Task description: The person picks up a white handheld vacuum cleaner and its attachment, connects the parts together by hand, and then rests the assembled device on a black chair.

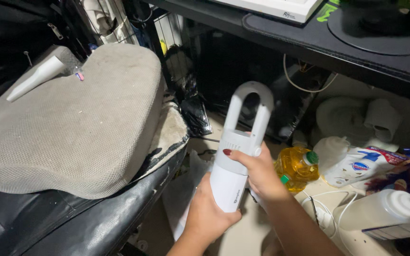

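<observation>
The left hand [207, 215] wraps the lower end of the vacuum [238, 156], a white handheld unit; its grip is closed around the body, fingers curled over the right side. The right hand [257, 173] sits just above it, its grip pressed onto the middle of the body, thumb laid across the front near the grey band, remaining fingers behind. The vacuum is held tilted, base toward the person, looped handle [250, 106] pointing up and away. Most of the body and the whole loop stand clear above both grips.

Left of the hands is a black seat [48, 223] carrying a grey mesh cushion [72, 128]. A white nozzle [36, 78] lies on the cushion's far left corner, well apart from the vacuum.

Right of the hands, on the floor [243, 234], stand a yellow oil bottle [297, 166] with a green cap, a white squeeze bottle [380, 208], a refill pouch [371, 163] and white cables [323, 211].

Farthest, a dark bench [300, 40] runs across the top, a white cable hanging beneath it.
</observation>
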